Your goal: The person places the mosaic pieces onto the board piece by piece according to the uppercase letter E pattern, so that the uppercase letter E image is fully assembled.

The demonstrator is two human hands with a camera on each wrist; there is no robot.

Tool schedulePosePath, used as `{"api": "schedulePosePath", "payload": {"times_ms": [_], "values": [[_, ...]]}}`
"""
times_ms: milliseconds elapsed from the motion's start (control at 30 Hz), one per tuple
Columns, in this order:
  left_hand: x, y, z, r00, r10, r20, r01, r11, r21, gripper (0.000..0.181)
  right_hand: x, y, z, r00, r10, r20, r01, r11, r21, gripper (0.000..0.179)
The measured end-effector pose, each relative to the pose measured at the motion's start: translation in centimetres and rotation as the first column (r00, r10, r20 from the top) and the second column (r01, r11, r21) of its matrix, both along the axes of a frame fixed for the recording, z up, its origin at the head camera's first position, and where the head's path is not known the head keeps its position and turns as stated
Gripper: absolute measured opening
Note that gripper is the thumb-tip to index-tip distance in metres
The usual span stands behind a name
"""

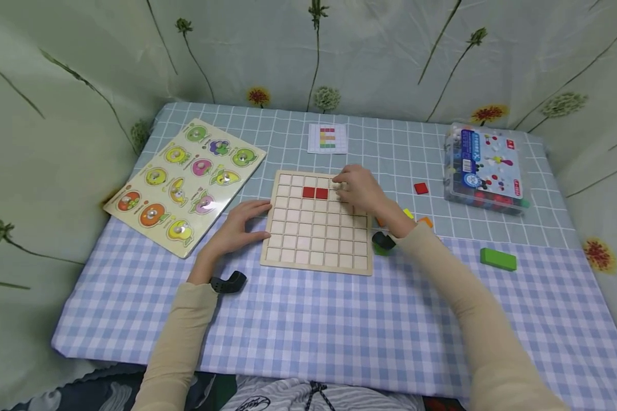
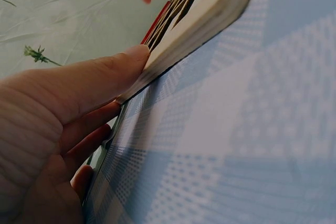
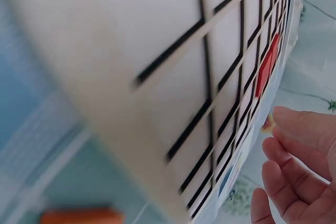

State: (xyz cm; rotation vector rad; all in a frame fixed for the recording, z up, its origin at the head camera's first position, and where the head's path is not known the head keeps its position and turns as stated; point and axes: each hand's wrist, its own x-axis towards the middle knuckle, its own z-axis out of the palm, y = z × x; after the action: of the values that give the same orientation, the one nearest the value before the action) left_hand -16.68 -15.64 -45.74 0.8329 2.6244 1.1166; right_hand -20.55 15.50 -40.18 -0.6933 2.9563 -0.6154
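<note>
A wooden grid board [image 1: 316, 269] lies in the middle of the table. Two red square tiles [image 1: 315, 193] sit side by side in its upper part. My left hand [image 1: 239, 225] rests at the board's left edge, thumb and fingers extended; the left wrist view has the thumb [image 2: 105, 74] against the rim. Over the upper right part of the board is my right hand [image 1: 360, 191], its fingers loosely bent. In the right wrist view nothing shows between the fingers [image 3: 294, 174]. Beyond the board lies a card [image 1: 341, 140] with coloured squares.
Right of the board lie a loose red tile [image 1: 421, 188], orange tiles [image 1: 425, 221], a yellow tile [image 1: 408, 213] and a green piece [image 1: 380, 250], partly hidden by my right arm. Farther right are a green block [image 1: 498, 259] and a plastic case [image 1: 485, 168]. A fruit puzzle board [image 1: 185, 188] lies left.
</note>
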Motion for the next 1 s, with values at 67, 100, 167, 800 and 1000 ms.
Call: {"api": "schedulePosePath", "payload": {"times_ms": [67,100,167,800,1000], "values": [[0.1,-0.1,0.0,1.000,0.001,-0.005,-0.001,1.000,-0.001,0.067,0.2,0.6,0.0,1.000,-0.024,0.008,0.024,1.000,-0.006,0.025],[0.1,-0.1,0.0,1.000,0.001,-0.004,-0.001,1.000,0.001,0.067,0.3,0.8,0.0,0.999,-0.035,0.013,0.035,0.999,-0.011,0.025],[0.2,-0.2,-0.1,1.000,0.000,-0.009,0.000,1.000,0.001,0.067,0.5,1.4,0.0,0.998,-0.055,0.022,0.055,0.998,-0.018,0.025],[0.2,0.0,-0.1,1.000,-0.001,-0.027,0.002,1.000,0.025,0.066,1.6,8.0,0.4,0.983,-0.182,-0.034,0.183,0.983,0.027,0.029],[0.0,0.1,-0.2,1.000,-0.004,-0.030,0.005,1.000,0.024,0.065,2.0,10.3,0.1,0.972,-0.233,-0.035,0.233,0.972,0.017,0.028]]}}
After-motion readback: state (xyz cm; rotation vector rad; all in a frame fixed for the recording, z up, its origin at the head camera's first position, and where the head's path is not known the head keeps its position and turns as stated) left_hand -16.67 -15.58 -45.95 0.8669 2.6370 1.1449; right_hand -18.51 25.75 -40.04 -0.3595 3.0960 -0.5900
